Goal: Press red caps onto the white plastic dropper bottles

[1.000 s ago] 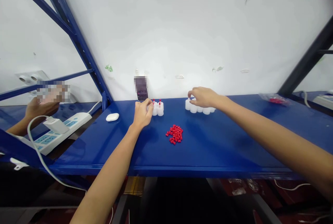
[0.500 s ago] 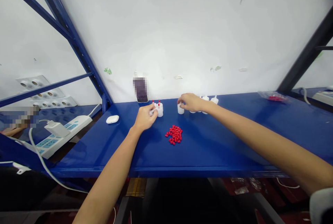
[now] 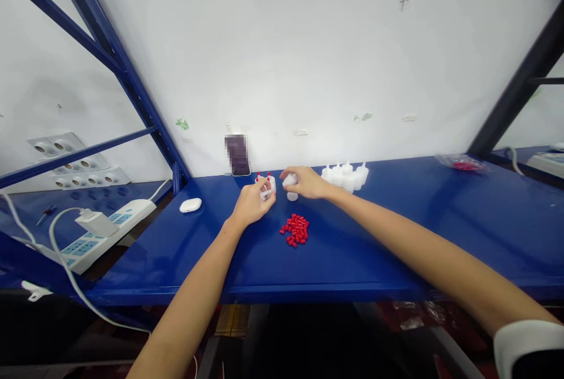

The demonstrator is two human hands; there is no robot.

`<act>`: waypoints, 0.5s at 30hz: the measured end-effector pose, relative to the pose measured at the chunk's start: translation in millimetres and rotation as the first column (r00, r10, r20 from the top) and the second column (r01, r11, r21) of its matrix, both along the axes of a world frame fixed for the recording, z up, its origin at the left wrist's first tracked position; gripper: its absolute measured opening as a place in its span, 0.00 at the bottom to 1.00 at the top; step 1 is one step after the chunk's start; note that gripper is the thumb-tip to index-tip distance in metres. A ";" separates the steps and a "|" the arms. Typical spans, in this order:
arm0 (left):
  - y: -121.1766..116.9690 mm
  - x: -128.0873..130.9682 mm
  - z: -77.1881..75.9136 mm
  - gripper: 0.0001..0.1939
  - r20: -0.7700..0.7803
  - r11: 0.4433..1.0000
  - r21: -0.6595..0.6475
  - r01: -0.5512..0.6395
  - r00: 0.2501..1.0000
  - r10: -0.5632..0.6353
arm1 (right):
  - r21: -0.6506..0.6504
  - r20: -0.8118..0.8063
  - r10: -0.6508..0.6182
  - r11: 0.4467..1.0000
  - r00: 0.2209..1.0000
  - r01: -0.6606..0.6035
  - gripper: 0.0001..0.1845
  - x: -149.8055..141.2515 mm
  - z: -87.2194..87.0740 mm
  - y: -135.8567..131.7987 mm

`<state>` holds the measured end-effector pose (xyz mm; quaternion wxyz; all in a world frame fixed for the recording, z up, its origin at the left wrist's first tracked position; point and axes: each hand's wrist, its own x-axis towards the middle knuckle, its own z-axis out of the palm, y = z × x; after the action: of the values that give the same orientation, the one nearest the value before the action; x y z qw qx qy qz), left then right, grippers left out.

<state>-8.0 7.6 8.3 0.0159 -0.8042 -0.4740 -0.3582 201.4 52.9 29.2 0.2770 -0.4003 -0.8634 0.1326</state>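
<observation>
My right hand (image 3: 307, 183) is closed on a small white bottle (image 3: 290, 181), tilted and held just above the blue shelf (image 3: 396, 238). My left hand (image 3: 252, 203) is curled beside two white bottles with red caps (image 3: 265, 181), its fingers pinching a small white piece I cannot name. A pile of red caps (image 3: 295, 229) lies on the shelf just in front of both hands. A cluster of uncapped white bottles (image 3: 346, 176) stands to the right of my right hand, near the wall.
A phone (image 3: 238, 156) leans on the white wall behind the capped bottles. A white earbud case (image 3: 190, 205) lies to the left. A power strip with a charger (image 3: 94, 228) sits on the lower left shelf. A clear bag of red caps (image 3: 462, 163) lies far right.
My right hand took one white bottle from the cluster and carried it left toward the capped bottles. My left hand shifted slightly toward me. The other person's hand at left has gone from view.
</observation>
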 end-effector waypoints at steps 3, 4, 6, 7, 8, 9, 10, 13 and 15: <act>0.0 0.2 -1.2 0.09 -0.003 0.997 -0.068 0.042 0.999 -0.043 | 0.022 -0.121 -0.043 0.999 0.992 0.046 0.16 -1.6 -1.7 -8.6; 0.0 0.1 -1.5 0.09 -0.016 0.995 -0.085 0.055 0.998 -0.057 | 0.040 -0.116 -0.040 0.998 0.992 0.045 0.16 -1.5 -3.1 -10.2; 0.0 0.0 -2.0 0.09 -0.043 0.992 -0.105 0.074 0.996 -0.079 | 0.080 -0.062 -0.027 0.996 0.998 0.032 0.17 -1.0 -6.0 -11.3; -0.1 0.0 -2.1 0.09 -0.055 0.991 -0.107 0.080 0.995 -0.086 | 0.096 -0.013 -0.023 0.995 1.000 0.024 0.17 -1.0 -6.9 -11.1; -0.2 0.1 -2.2 0.10 -0.065 0.991 -0.106 0.085 0.994 -0.092 | 0.106 0.051 -0.021 0.994 0.998 0.016 0.17 -1.1 -7.3 -10.7; -0.3 0.1 -2.3 0.10 -0.072 0.991 -0.105 0.088 0.993 -0.096 | 0.107 0.125 -0.020 0.994 0.992 0.007 0.17 -1.5 -7.1 -10.2; -0.5 0.2 -2.3 0.10 -0.077 0.990 -0.106 0.090 0.992 -0.098 | 0.096 0.201 -0.019 0.995 0.979 -0.001 0.17 -2.1 -6.4 -9.9; -0.9 0.1 -2.4 0.12 -0.091 0.988 -0.128 0.090 0.991 -0.102 | 0.029 0.364 0.009 0.999 0.932 -0.021 0.19 -3.5 -2.5 -9.7; -0.9 0.0 -2.5 0.13 -0.104 0.985 -0.147 0.094 0.988 -0.110 | 0.009 0.402 0.027 0.999 0.915 -0.033 0.20 -3.7 0.6 -10.1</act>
<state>-8.0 6.7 5.8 -0.0331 -0.8453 -0.4548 -0.2784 197.6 42.8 29.8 0.0947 -0.4035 -0.9089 0.0450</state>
